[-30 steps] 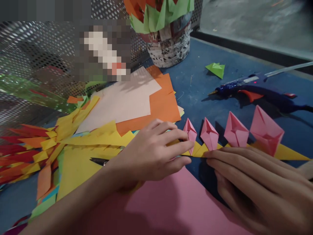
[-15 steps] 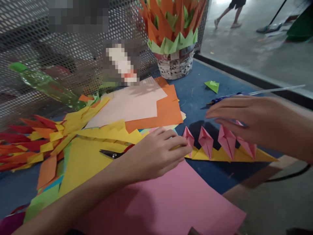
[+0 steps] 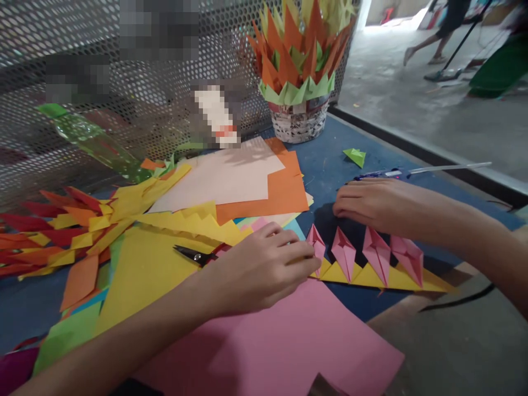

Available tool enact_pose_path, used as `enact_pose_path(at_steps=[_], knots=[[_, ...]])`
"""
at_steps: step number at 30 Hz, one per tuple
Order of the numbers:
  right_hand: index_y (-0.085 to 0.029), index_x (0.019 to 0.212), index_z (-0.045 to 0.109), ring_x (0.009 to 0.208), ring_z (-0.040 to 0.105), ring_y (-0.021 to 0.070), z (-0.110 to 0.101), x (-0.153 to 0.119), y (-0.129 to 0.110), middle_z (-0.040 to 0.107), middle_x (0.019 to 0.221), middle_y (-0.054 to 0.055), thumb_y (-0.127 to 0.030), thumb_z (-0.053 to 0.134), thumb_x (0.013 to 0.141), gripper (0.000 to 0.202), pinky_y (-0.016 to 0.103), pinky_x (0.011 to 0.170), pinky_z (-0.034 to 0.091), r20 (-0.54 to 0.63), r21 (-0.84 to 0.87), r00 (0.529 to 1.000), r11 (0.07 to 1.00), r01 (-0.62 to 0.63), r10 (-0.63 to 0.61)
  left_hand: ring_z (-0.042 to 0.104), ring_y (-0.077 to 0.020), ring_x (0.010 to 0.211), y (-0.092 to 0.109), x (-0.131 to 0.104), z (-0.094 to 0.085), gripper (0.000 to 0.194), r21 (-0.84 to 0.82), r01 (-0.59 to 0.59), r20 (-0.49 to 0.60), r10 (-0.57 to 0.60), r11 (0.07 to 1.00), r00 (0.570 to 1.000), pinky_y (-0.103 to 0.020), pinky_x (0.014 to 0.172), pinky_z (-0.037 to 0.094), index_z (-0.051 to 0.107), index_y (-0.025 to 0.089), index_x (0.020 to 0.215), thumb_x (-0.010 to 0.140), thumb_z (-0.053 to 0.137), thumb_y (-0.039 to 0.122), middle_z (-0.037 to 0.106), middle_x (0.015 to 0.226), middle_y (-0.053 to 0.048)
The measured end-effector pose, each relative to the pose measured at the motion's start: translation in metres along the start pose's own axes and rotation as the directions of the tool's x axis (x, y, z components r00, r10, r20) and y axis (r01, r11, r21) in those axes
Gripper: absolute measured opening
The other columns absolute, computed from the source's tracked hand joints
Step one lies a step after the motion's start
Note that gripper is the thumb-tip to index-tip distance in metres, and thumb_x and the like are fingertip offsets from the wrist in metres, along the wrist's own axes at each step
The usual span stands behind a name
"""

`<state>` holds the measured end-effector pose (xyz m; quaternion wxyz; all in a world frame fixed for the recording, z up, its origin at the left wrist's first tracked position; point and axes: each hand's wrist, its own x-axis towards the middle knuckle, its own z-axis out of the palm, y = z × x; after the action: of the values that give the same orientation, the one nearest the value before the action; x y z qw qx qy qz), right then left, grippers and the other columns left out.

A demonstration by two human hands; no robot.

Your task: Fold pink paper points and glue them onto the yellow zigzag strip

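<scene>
My left hand (image 3: 272, 264) is closed around the left end of a yellow folded paper strip (image 3: 367, 275) with a zigzag upper edge. Several pink folded paper points (image 3: 344, 253) stand along that strip, the leftmost partly behind my fingertips. Just behind them hovers my right hand (image 3: 367, 203), its fingers loosely bent and nothing visible in them. Scissors (image 3: 198, 256) lie against my left wrist, their blades showing and handles mostly covered. Under my left forearm a pink sheet (image 3: 313, 341) spreads toward me.
A woven pot (image 3: 299, 124) with orange and green paper leaves stands at the back. Left are a green-capped bottle (image 3: 99, 143), a red and yellow paper piece (image 3: 82, 225) and stacked sheets. A pen (image 3: 379, 175) and green paper triangle (image 3: 355, 157) lie behind my right hand.
My right hand has moved left and off the pink points, uncovering the rightmost ones. My left hand keeps its hold on the strip. The camera view has shifted slightly.
</scene>
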<state>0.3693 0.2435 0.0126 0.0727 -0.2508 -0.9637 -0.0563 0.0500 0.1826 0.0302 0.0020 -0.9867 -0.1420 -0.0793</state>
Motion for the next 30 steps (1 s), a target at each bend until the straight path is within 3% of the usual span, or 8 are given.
enact_pose_path(at_steps=[3, 7, 12, 18, 23, 27, 30], knots=[[-0.016, 0.105, 0.067, 0.093, 0.066, 0.017, -0.005, 0.003, 0.001, 0.067, 0.102, 0.002, -0.012, 0.063, 0.106, 0.005, 0.036, 0.089, 0.059, 0.009, -0.081, 0.999, 0.996, -0.045, 0.046, 0.068, -0.0236, 0.107, 0.001, 0.0, 0.0, 0.026, -0.015, -0.001, -0.006, 0.001, 1.0, 1.0, -0.043, 0.094, 0.045, 0.07, 0.018, 0.135, 0.116, 0.053, 0.023, 0.078, 0.129, -0.004], [-0.015, 0.113, 0.063, 0.098, 0.062, 0.0226, -0.026, -0.003, 0.012, 0.065, 0.109, 0.01, -0.021, 0.042, 0.116, 0.022, 0.039, 0.088, 0.05, -0.12, -0.18, 0.977, 0.964, -0.194, 0.174, 0.067, -0.0237, 0.112, 0.0, -0.002, 0.002, 0.026, -0.057, 0.017, 0.004, -0.016, 0.998, 1.0, -0.043, 0.095, 0.044, 0.068, 0.019, 0.137, 0.116, 0.053, 0.023, 0.078, 0.131, -0.004], [-0.016, 0.121, 0.062, 0.105, 0.064, 0.0249, -0.048, -0.015, 0.018, 0.068, 0.116, 0.012, -0.027, 0.041, 0.118, 0.024, 0.041, 0.09, 0.049, -0.2, -0.238, 0.958, 0.938, -0.252, 0.206, 0.065, -0.0239, 0.111, -0.002, -0.003, 0.005, 0.026, -0.091, 0.024, 0.012, -0.023, 0.996, 1.0, -0.044, 0.097, 0.044, 0.067, 0.019, 0.138, 0.116, 0.053, 0.024, 0.077, 0.13, -0.004], [-0.021, 0.125, 0.07, 0.133, 0.058, 0.0306, -0.034, -0.018, 0.02, 0.068, 0.143, 0.01, -0.013, 0.047, 0.112, 0.028, 0.05, 0.111, 0.051, -0.062, -0.245, 0.994, 0.964, -0.103, 0.09, 0.065, -0.0237, 0.109, -0.002, -0.003, 0.007, 0.025, -0.093, 0.022, -0.014, -0.023, 0.995, 1.0, -0.043, 0.097, 0.044, 0.068, 0.019, 0.136, 0.116, 0.053, 0.023, 0.077, 0.13, -0.004], [-0.02, 0.127, 0.071, 0.145, 0.049, 0.0402, -0.028, -0.019, 0.011, 0.061, 0.155, 0.013, -0.01, 0.053, 0.108, 0.029, 0.06, 0.114, 0.049, -0.111, -0.248, 0.986, 0.958, -0.148, 0.123, 0.066, -0.0238, 0.109, -0.001, -0.003, 0.008, 0.026, -0.075, 0.011, -0.03, -0.013, 0.997, 0.999, -0.043, 0.095, 0.044, 0.068, 0.018, 0.137, 0.116, 0.053, 0.023, 0.078, 0.128, -0.005], [-0.021, 0.122, 0.067, 0.116, 0.067, 0.0275, -0.027, -0.027, -0.006, 0.072, 0.127, 0.01, -0.018, 0.054, 0.112, 0.017, 0.047, 0.1, 0.055, -0.183, -0.153, 0.972, 0.972, -0.177, 0.148, 0.067, -0.0233, 0.109, 0.0, -0.005, 0.006, 0.026, -0.059, 0.001, -0.057, -0.004, 0.998, 0.998, -0.041, 0.095, 0.045, 0.068, 0.018, 0.136, 0.115, 0.055, 0.021, 0.077, 0.129, -0.006], [-0.022, 0.117, 0.063, 0.098, 0.07, 0.0215, -0.024, -0.034, -0.024, 0.073, 0.113, 0.005, -0.026, 0.059, 0.112, 0.008, 0.04, 0.088, 0.054, -0.235, -0.049, 0.957, 0.981, -0.185, 0.169, 0.065, -0.0239, 0.108, 0.003, -0.005, 0.002, 0.025, -0.013, -0.016, -0.046, 0.016, 1.0, 0.999, -0.041, 0.096, 0.045, 0.069, 0.019, 0.135, 0.113, 0.058, 0.02, 0.076, 0.131, -0.007]])
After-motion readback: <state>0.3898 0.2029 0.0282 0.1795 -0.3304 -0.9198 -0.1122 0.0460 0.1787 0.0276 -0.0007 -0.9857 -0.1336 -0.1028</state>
